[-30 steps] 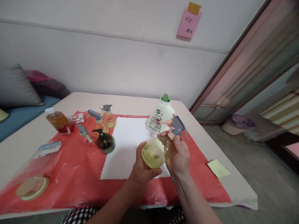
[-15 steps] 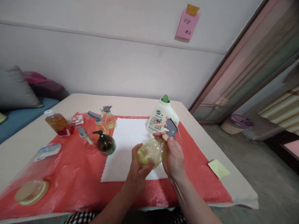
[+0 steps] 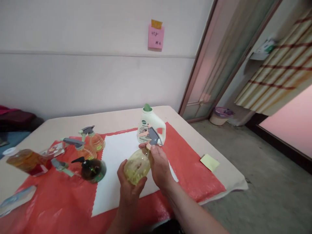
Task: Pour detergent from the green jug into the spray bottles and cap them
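A clear yellow spray bottle (image 3: 136,167) with a grey and peach trigger head is held tilted above the white sheet (image 3: 112,156). My left hand (image 3: 130,187) wraps round its lower body. My right hand (image 3: 159,164) grips the neck, just under the trigger head. Behind it stands a pale green jug (image 3: 143,125) with a handle and a green piece in its mouth. To the left are a dark pump bottle (image 3: 94,170), two orange spray bottles (image 3: 97,142) and another sprayer with a grey head (image 3: 58,164).
A bottle of amber liquid (image 3: 26,161) stands at the far left, near a flat plastic packet (image 3: 18,200). Red sheeting (image 3: 190,169) covers the table under the white sheet. A yellow sticky note (image 3: 209,162) lies by the right edge. On the floor is a bin (image 3: 218,117).
The view has turned to the right, so everything on the table appears further left. Both hands keep hold of the yellow spray bottle, which is still tilted.
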### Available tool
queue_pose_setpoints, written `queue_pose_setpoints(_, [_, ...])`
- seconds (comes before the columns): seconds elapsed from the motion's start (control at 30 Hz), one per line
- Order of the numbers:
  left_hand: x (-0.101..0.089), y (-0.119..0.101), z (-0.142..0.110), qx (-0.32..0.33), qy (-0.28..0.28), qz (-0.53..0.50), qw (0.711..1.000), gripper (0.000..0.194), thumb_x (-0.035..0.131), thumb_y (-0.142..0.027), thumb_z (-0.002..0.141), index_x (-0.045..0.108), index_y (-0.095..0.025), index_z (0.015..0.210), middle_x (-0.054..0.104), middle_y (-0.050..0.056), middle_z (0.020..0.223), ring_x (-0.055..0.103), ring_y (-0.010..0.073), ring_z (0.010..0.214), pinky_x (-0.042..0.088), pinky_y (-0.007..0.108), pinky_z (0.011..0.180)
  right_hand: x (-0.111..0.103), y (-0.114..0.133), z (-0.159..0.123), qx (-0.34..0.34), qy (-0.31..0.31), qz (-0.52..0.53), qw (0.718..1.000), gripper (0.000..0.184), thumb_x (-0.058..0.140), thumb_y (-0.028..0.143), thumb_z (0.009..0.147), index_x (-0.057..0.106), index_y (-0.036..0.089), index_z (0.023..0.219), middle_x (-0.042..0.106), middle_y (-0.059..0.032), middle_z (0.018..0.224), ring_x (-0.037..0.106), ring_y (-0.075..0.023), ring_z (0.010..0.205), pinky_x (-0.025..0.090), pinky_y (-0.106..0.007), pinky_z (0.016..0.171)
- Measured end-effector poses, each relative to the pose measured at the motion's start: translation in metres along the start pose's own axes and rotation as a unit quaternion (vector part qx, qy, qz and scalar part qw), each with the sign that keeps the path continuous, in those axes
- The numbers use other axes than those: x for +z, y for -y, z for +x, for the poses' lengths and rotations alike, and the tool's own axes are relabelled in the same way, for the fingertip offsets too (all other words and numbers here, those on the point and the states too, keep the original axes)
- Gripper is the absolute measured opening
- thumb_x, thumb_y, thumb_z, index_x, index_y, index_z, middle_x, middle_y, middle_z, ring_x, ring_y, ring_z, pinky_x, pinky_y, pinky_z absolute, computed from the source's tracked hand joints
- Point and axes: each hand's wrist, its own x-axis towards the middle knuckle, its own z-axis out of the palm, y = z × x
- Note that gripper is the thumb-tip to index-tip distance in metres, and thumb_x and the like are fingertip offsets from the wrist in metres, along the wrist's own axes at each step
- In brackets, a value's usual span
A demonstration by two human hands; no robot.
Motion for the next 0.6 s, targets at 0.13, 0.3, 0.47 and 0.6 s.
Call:
queue_pose_setpoints(0.13, [0.004, -0.008, 0.009, -0.013, 0.003, -0.001, 1.000, 0.089, 0.079, -0.050, 0.067, 0.032, -0.027, 0.139, 0.055, 0.011, 0.128, 0.062, 0.0282, 0.111, 0.049, 0.043, 0.097, -0.005, 0.005, 0.004, -0.029, 0.012, -0.073, 0.997, 0.029, 0.064, 0.045, 0.086, 0.068, 0.020, 0.102, 0.069, -0.0020, 0.101, 0.060, -0.0176, 0.093, 0.046, -0.029, 0.085])
queue_pose_setpoints(0.3, [0.003, -0.001, 0.013, -0.042, 0.093, -0.007, 0.995, 0.097, 0.078, -0.054, 0.065, 0.027, -0.029, 0.145, 0.040, 0.016, 0.149, 0.055, 0.0336, 0.124, 0.048, 0.046, 0.098, -0.031, 0.029, 0.018, -0.066, 0.017, -0.239, 0.969, 0.027, 0.063, 0.044, 0.084, 0.068, 0.019, 0.091, 0.071, -0.0017, 0.087, 0.062, -0.0183, 0.076, 0.046, -0.030, 0.070])
queue_pose_setpoints(0.47, [-0.006, 0.008, 0.017, -0.097, 0.174, 0.091, 0.976, 0.079, 0.074, -0.050, 0.072, 0.042, -0.020, 0.138, 0.050, 0.020, 0.141, 0.058, 0.0328, 0.121, 0.046, 0.047, 0.100, -0.087, 0.067, 0.042, -0.044, -0.150, -0.544, 0.824, 0.021, 0.066, 0.042, 0.075, 0.067, 0.022, 0.080, 0.065, -0.0033, 0.068, 0.061, -0.0237, 0.072, 0.040, -0.033, 0.068])
queue_pose_setpoints(0.6, [-0.014, 0.013, 0.025, -0.114, 0.154, 0.134, 0.972, 0.066, 0.070, -0.050, 0.073, 0.054, -0.016, 0.128, 0.063, 0.018, 0.124, 0.066, 0.0313, 0.107, 0.050, 0.045, 0.092, -0.128, 0.067, 0.079, -0.047, -0.249, -0.573, 0.779, 0.028, 0.059, 0.039, 0.078, 0.066, 0.024, 0.100, 0.066, -0.0061, 0.074, 0.063, -0.0273, 0.080, 0.040, -0.038, 0.075])
